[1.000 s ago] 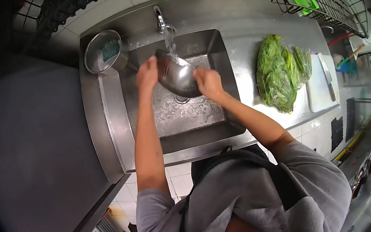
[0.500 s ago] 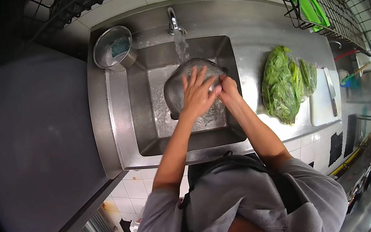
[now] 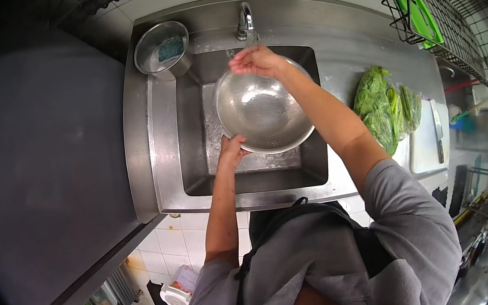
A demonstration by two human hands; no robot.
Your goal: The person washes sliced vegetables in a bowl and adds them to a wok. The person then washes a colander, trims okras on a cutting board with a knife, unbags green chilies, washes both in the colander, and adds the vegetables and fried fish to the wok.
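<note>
A round stainless steel bowl is held over the sink, its shiny inside facing up. At its lower left rim my left hand is closed, gripping the edge. My right hand is at the far rim, just below the faucet. Its fingers point left, loosely bent and a little blurred, with no object seen in them. The hand hides part of the rim and most of the water stream.
Left of the faucet stands a metal pot with a green scouring pad inside. On the right counter lie bagged leafy greens and a knife on a white cutting board. A wire rack hangs at upper right.
The bowl has been turned from underside up to inside up. My left hand moved from its base to the lower left rim; my right hand went from the right edge to beneath the faucet.
</note>
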